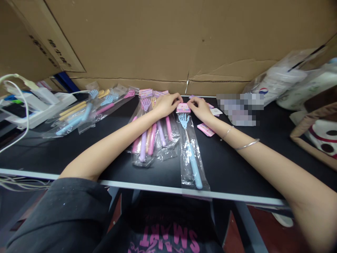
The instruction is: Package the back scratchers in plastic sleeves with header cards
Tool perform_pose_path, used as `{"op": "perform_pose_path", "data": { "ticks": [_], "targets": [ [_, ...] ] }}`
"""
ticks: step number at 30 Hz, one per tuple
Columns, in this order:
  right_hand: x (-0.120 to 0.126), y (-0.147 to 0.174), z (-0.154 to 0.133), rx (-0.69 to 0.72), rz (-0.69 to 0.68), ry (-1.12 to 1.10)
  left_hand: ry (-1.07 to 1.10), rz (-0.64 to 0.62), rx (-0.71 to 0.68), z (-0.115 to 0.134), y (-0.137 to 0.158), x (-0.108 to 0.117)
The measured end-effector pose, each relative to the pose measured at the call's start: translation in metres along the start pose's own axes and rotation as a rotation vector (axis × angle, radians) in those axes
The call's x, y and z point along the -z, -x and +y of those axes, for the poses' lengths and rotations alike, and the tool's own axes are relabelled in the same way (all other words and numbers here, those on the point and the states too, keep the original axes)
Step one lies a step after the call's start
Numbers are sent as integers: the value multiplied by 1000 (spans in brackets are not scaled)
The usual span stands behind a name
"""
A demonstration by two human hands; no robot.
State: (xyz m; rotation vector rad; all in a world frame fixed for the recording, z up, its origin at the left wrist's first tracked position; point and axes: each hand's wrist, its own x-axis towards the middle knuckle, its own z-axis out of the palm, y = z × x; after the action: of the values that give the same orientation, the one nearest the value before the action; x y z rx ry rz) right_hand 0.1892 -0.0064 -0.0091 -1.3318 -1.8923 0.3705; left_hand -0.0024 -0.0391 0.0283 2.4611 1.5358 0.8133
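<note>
A blue back scratcher (194, 163) lies in a clear plastic bag (186, 175) in front of me, its handle end towards the table's front edge. A pink printed header card (183, 108) sits across the bag's top. My left hand (167, 104) pinches the card's upper left corner, and my right hand (202, 109) pinches its upper right side; the exact fingertip contact is small. Under and beside my left wrist lie several bagged back scratchers (143, 146) in purple, pink and yellow, some with cards. Loose pink cards (206, 129) lie beneath my right hand and wrist.
Bagged blue, yellow and pink back scratchers (76, 117) lie at the left. Beyond them is a white power strip (47, 109) with cables. At the right stand a lidded cup (276, 82) in plastic and a bag (323, 133). A cardboard wall (147, 42) closes the back.
</note>
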Motion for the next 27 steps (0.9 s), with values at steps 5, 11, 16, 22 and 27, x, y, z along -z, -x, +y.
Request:
{"op": "perform_pose_path", "data": {
  "ticks": [5,11,16,22,27],
  "targets": [
    [5,2,-5,-25,6,-4,-23,-20,34,3,1,2],
    [10,4,-10,-46,2,-13,-50,-46,46,4,0,1],
    [10,4,-10,-49,-9,-32,-39,-40,7,0,-2,-3],
    [9,4,-9,-35,-7,-43,-37,-36,-15,-1,-2,-4],
    [10,4,-9,-26,-25,-62,-18,-48,-32,-2,-3,-5]
  ]
}}
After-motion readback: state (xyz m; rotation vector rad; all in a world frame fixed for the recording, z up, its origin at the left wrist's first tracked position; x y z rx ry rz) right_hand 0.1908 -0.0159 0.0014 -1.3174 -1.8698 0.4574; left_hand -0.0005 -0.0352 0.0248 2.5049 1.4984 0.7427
